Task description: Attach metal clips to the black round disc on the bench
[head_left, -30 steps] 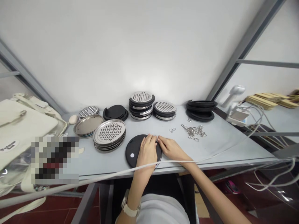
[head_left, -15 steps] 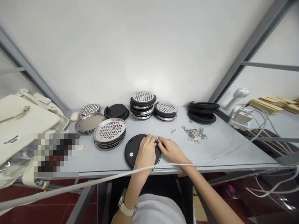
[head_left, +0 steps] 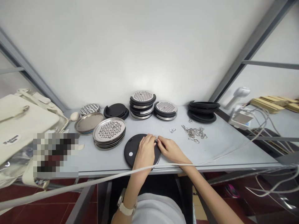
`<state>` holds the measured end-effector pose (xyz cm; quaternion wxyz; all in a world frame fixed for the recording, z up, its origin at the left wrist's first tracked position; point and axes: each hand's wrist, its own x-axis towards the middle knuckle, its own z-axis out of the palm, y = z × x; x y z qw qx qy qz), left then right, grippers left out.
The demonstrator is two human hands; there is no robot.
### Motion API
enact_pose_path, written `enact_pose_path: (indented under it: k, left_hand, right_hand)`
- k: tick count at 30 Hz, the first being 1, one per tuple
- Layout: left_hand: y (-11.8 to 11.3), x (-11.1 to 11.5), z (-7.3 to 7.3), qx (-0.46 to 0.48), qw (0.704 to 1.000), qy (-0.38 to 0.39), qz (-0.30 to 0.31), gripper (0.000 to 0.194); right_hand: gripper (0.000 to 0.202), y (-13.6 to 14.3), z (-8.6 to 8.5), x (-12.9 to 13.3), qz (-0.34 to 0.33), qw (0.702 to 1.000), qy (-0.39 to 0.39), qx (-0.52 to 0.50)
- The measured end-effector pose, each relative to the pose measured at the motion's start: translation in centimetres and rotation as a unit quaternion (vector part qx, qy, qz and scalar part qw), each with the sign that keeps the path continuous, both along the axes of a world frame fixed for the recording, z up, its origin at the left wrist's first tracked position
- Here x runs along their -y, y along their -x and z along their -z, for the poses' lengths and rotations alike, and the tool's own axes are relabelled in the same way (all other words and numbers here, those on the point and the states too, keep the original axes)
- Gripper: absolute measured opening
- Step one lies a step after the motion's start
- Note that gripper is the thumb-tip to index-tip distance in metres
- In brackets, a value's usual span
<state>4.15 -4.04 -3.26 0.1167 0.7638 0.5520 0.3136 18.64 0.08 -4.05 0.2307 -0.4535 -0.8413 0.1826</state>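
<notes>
A black round disc (head_left: pixel 130 146) with a white dot lies at the table's front edge, a thin metal rim partly showing on its right side. Across its top rests my left hand (head_left: pixel 146 147), fingers close together and bent over the far edge, holding it. My right hand (head_left: pixel 169 147) is at the disc's upper right edge, its fingers closed in a pinch. Between the two sets of fingertips a tiny shiny bit shows, too small to name. Small metal clips (head_left: pixel 172 130) lie on the table beyond my right hand.
Stacked perforated grater plates (head_left: pixel 111 130) stand on the left. Behind are black-rimmed stacks (head_left: pixel 143 101) and black rings (head_left: pixel 202 112). Several metal clips (head_left: pixel 195 133) lie in a pile. A white cable (head_left: pixel 93 182) crosses over my forearms. A cream bag (head_left: pixel 25 121) hangs left.
The view has shifted very slightly. Both hands stay at the same places on the disc, with hardly any finger movement.
</notes>
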Motion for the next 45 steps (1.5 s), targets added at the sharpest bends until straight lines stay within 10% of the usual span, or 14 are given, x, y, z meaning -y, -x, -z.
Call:
enact_pose_path:
  k: [45]
  left_hand:
    - [-0.2, -0.1, -0.3, -0.023, 1.0, -0.006, -0.006, 0.03]
  right_hand:
    - [0.022, -0.2, 0.1, -0.1, -0.004, 1.0, -0.012, 0.021]
